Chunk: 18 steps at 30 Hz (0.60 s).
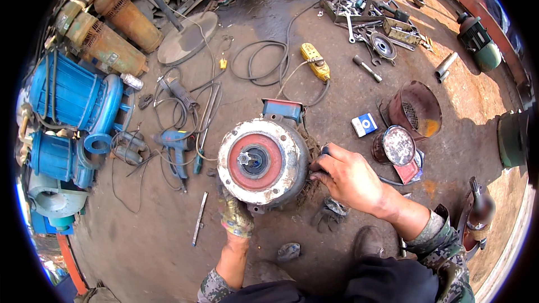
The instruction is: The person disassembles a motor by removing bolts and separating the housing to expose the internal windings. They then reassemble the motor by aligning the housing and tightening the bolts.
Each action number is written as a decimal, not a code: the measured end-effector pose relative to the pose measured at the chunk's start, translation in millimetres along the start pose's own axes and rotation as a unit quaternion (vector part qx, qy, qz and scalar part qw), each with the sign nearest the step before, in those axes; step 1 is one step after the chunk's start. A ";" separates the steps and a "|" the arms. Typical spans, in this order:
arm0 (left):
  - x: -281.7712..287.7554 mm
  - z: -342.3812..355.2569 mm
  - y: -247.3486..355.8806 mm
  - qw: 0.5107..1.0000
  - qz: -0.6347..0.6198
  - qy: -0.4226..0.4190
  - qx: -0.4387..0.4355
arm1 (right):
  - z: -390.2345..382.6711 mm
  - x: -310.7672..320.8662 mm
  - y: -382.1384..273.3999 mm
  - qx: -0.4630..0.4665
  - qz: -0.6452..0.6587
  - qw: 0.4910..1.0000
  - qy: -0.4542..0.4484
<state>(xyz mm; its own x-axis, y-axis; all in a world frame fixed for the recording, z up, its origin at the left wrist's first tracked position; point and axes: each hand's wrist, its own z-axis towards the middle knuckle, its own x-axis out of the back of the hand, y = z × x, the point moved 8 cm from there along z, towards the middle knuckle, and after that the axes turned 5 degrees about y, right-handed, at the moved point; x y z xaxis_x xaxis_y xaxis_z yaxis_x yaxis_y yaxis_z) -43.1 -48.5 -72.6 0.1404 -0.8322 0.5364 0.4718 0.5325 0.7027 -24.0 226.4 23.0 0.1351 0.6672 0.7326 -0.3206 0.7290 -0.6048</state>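
An electric motor (292, 151) stands on the ground in front of me, its round end face up. The flange (227, 154) is worn white, with a red ring (234, 169) and a toothed shaft end (245, 159) at the centre. My left hand (238, 217), in a dirty patterned work glove, grips the motor's lower left side; its fingertips are hidden. My bare right hand (351, 177) is at the motor's right side with fingers pinched together. What they hold, if anything, is too small to make out. Dark fibrous dirt (306, 193) clings to that side.
A blue power drill (175, 143) lies among cables at left, near blue pumps (67, 92). A yellow socket block (315, 62) lies ahead. Farther right are a toolbox (348, 11) with wrenches, a rusty drum (415, 109) and a paint can (397, 145). A dark glove (327, 219) lies near my feet.
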 end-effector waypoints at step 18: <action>52.5 32.9 25.9 0.957 -0.147 0.143 0.207 | 3.4 3.4 -20.0 -0.025 -0.102 0.994 -0.019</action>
<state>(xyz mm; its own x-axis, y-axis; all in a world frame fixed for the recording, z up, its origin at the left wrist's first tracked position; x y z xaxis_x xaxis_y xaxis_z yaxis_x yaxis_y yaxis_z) -52.1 -73.3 -10.9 0.3154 -0.9322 0.1777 0.1514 0.2343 0.9603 -20.3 213.6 38.6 0.1572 0.4993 0.8520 -0.2434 0.8557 -0.4566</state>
